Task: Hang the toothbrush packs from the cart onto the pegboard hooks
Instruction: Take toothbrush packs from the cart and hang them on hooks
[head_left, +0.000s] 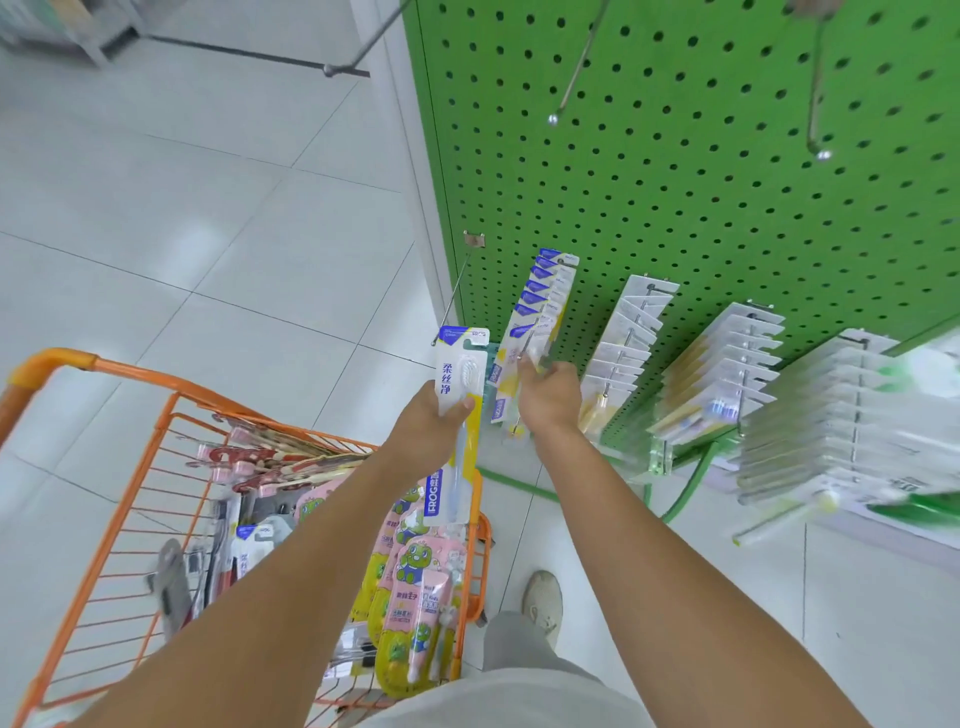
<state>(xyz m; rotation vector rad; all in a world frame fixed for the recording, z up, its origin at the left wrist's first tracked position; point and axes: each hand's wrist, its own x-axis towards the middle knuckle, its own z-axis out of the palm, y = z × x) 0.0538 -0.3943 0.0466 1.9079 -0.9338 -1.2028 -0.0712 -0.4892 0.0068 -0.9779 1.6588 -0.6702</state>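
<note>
Green pegboard (675, 156), white tile floor. Left hand (431, 421) grips one pack (457, 374); right hand (550, 389) pinches the hung row (540, 301). Next: thread the pack's hole onto that hook.

held pack: a white, yellow and blue toothbrush pack (456, 415), upright, gripped at mid-height by the left hand (434, 431) above the cart's right rim.
hung packs: a row of matching packs (540, 312) on a hook low on the pegboard, the right hand (550, 395) pinching the front one.
cart: orange wire cart (171, 415) holding loose packs, pink and green ones (415, 597) on its right side.
pegboard: green, perforated (675, 182), several long hooks bare.
</note>
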